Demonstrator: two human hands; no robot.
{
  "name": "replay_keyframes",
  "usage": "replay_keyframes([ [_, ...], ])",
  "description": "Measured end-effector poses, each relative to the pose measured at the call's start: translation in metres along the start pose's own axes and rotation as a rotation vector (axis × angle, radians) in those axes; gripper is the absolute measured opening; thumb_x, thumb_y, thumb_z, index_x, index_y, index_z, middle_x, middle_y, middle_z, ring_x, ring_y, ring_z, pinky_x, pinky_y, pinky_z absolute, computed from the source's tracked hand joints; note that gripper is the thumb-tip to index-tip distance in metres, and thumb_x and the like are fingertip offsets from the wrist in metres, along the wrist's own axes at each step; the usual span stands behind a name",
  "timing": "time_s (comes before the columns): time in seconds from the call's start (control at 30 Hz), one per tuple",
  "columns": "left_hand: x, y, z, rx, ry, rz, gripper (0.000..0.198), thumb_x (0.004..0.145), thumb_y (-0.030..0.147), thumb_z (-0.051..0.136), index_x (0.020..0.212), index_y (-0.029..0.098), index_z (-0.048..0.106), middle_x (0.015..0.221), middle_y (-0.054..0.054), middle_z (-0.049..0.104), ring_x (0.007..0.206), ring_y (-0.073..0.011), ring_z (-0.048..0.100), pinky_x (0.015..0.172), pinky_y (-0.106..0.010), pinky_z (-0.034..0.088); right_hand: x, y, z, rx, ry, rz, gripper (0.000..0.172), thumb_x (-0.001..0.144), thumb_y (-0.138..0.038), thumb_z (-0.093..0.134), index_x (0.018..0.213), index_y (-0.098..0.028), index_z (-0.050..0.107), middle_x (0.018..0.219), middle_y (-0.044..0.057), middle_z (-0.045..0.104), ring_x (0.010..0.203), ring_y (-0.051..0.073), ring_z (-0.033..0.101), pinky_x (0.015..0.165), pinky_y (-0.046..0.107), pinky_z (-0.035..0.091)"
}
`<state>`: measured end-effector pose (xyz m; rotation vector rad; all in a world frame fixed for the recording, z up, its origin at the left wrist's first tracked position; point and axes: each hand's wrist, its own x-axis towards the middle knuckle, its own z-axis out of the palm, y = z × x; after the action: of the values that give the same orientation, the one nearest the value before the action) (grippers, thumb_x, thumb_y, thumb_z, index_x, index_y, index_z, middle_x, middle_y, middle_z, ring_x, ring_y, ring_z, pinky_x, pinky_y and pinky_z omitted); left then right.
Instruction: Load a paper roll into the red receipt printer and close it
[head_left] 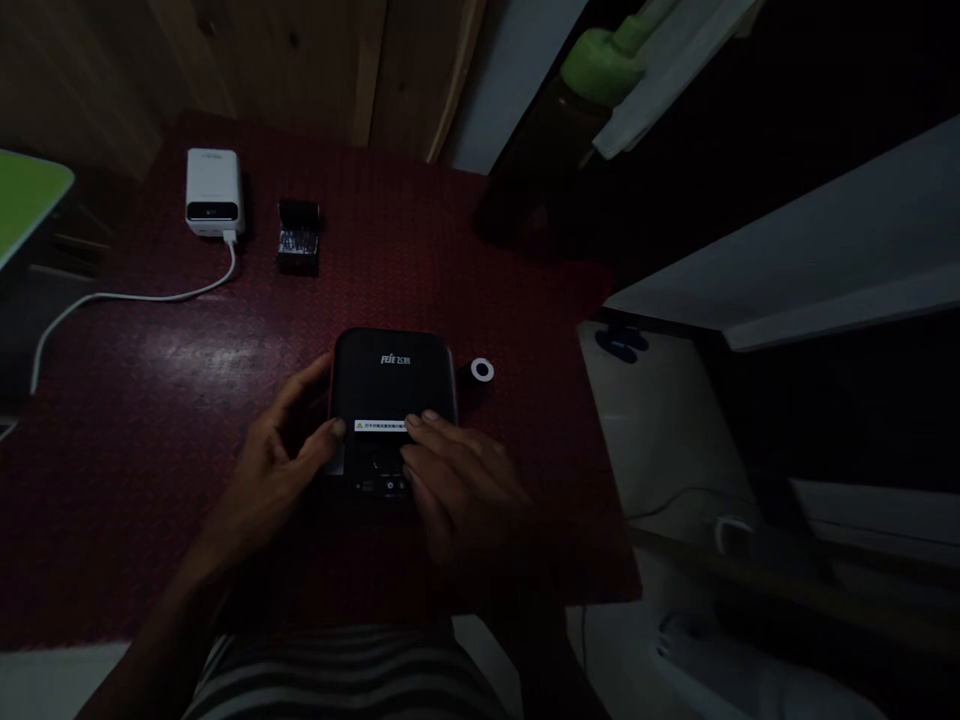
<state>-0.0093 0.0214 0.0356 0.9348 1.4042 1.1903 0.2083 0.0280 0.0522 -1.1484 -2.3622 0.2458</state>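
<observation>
A black, square-cornered printer (391,385) with a "FEIE" logo lies on the dark red tabletop in front of me. Across its lid runs a white warning label (379,426), and small buttons sit near its front edge. My left hand (281,460) grips the printer's left side, thumb on the top edge and fingers along the side. The fingers of my right hand (465,475) lie over the right part of the lid, covering the label's end. Just right of the printer stands a small paper roll (482,370) with a white ring-shaped end.
A white power bank (213,190) with a white cable (142,298) lies at the back left. Beside it is a small, shiny black object (298,238) of unclear kind. A green-topped bottle (604,68) stands at the back right. The table's right edge drops to the floor.
</observation>
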Motion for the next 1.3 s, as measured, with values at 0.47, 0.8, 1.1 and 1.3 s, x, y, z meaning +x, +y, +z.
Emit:
replay_keyframes([
  [0.47,-0.024,-0.021,-0.012,-0.007,-0.008,-0.057,0.069,0.099,0.052,0.084,0.164,0.039,0.064,0.173,-0.006,0.061,0.163,-0.0417,0.053,0.134,-0.061,0.046,-0.059,0.016,0.027,0.2,0.326,0.314,0.062,0.109,-0.032,0.07,0.168,-0.032,0.051,0.15,0.013,0.076,0.132,0.032,0.078,0.1,0.051,0.072],
  [0.8,-0.026,-0.007,-0.002,0.054,0.052,-0.067,0.065,0.099,0.053,0.082,0.161,0.039,0.067,0.17,-0.004,0.065,0.163,-0.0376,0.055,0.129,-0.054,0.053,-0.085,0.008,0.05,0.435,0.183,0.599,0.062,0.109,-0.046,0.069,0.165,-0.027,0.051,0.157,0.02,0.069,0.138,0.035,0.074,0.107,0.055,0.067],
  [1.1,-0.025,-0.003,0.006,-0.018,0.07,-0.09,0.062,0.099,0.044,0.08,0.159,0.037,0.07,0.167,-0.005,0.067,0.158,-0.0395,0.061,0.123,-0.054,0.059,-0.074,0.003,0.047,0.55,0.227,0.652,0.057,0.107,-0.047,0.071,0.159,-0.028,0.059,0.149,0.016,0.074,0.131,0.033,0.077,0.107,0.051,0.066],
  [1.3,-0.029,-0.018,0.0,-0.022,0.022,-0.015,0.061,0.106,0.049,0.073,0.165,0.039,0.063,0.172,-0.002,0.061,0.162,-0.0384,0.054,0.134,-0.057,0.046,-0.06,0.011,0.024,0.466,0.183,0.543,0.055,0.107,-0.047,0.07,0.158,-0.028,0.063,0.14,0.014,0.08,0.118,0.031,0.082,0.095,0.046,0.071],
])
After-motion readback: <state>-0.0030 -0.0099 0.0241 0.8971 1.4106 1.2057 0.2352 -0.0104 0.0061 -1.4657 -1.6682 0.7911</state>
